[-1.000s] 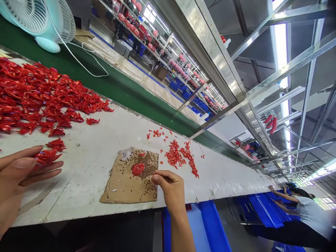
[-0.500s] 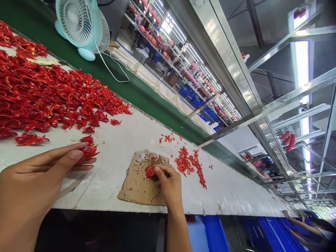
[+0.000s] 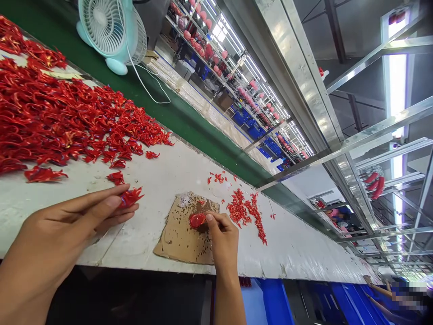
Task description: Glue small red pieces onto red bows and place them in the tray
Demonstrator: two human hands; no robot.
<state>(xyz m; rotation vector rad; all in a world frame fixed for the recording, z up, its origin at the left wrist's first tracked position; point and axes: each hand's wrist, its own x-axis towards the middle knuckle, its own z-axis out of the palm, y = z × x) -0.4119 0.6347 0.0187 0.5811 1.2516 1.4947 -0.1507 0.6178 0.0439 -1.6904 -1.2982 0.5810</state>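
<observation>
My left hand [image 3: 72, 225] pinches a small red shiny piece [image 3: 130, 197] between thumb and fingers, just above the white tabletop [image 3: 162, 176]. My right hand [image 3: 221, 237] is closed in a pinch over a brown cardboard sheet [image 3: 179, 241], its fingertips at a red blob [image 3: 196, 220] on the sheet. Whether a thin tool sits in that pinch I cannot make out. A big heap of red pieces [image 3: 57, 122] covers the table's left part. A smaller scatter of red bits [image 3: 245, 210] lies right of the cardboard.
A pale blue desk fan [image 3: 108, 31] with a white cord stands on the green belt [image 3: 176, 122] behind the table. Metal shelving [image 3: 304, 81] runs overhead. Blue bins [image 3: 270, 300] sit below the table's front edge. Another person's arm [image 3: 382, 289] reaches in at the far lower right.
My left hand has carried the red piece rightward toward the cardboard. My right hand has moved from the cardboard's edge onto the red blob. The view has shifted left.
</observation>
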